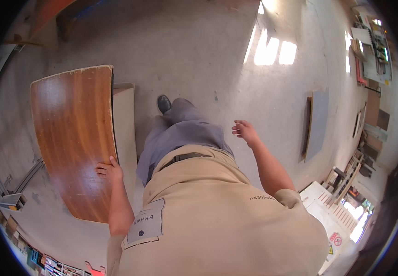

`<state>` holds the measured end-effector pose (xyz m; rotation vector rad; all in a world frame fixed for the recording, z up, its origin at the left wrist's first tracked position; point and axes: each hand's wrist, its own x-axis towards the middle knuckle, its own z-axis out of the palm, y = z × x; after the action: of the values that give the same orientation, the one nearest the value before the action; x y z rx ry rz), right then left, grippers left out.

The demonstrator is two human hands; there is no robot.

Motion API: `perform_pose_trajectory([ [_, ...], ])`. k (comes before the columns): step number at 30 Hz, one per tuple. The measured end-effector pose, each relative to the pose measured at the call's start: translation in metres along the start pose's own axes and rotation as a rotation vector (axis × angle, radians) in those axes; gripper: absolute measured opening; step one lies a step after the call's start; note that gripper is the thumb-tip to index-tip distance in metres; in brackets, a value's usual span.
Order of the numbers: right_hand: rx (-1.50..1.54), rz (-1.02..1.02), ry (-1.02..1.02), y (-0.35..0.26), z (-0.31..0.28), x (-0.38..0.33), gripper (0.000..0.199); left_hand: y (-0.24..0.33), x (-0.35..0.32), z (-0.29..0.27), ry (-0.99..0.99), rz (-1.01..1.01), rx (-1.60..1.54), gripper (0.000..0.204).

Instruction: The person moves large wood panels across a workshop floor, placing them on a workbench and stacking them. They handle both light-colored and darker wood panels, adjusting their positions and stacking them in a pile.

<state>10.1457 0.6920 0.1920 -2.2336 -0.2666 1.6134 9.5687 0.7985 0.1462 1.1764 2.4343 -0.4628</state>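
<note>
At my left stands a brown wood-grain panel top [74,138] with worn, pale edges, over a light-coloured side [124,115]. My left hand [110,170] lies on this top close to its right edge, fingers flat on the surface and thumb pointing away from me. What supports the panel underneath is mostly hidden. My right hand [245,131] hangs in the air to the right of my legs, empty, its fingers loosely bent and apart.
A grey board [316,124] with a brown edge stands off to the right. A white cabinet-like machine [325,204] with warning signs is behind it at lower right. Boards and shelving [373,50] line the far right. Metal rails [26,175] lie beyond the panel. Sunlight patches the concrete floor [185,50].
</note>
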Motion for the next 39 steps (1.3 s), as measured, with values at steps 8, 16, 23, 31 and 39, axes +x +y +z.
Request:
perform_pose_trajectory([
  [8, -0.220, -0.169, -0.102, -0.114, 0.031, 0.039, 0.037, 0.006, -0.005, -0.001, -0.034, -0.065, -0.014, 0.090],
  [16, -0.307, -0.241, 0.017, -0.179, 0.018, 0.098, 0.037, 0.015, -0.011, -0.001, 0.100, -0.091, -0.076, 0.084],
  [23, -0.300, -0.397, 0.065, -0.241, -0.007, 0.116, 0.042, 0.034, -0.005, 0.008, 0.255, -0.237, -0.120, 0.080],
  [31, -0.242, -0.339, 0.006, -0.230, -0.080, 0.114, 0.039, 0.049, 0.022, 0.007, 0.178, -0.321, -0.284, 0.074],
  [39, -0.383, -0.179, 0.028, -0.237, -0.195, 0.183, 0.034, 0.223, 0.004, -0.023, 0.214, -0.105, -0.651, 0.057],
])
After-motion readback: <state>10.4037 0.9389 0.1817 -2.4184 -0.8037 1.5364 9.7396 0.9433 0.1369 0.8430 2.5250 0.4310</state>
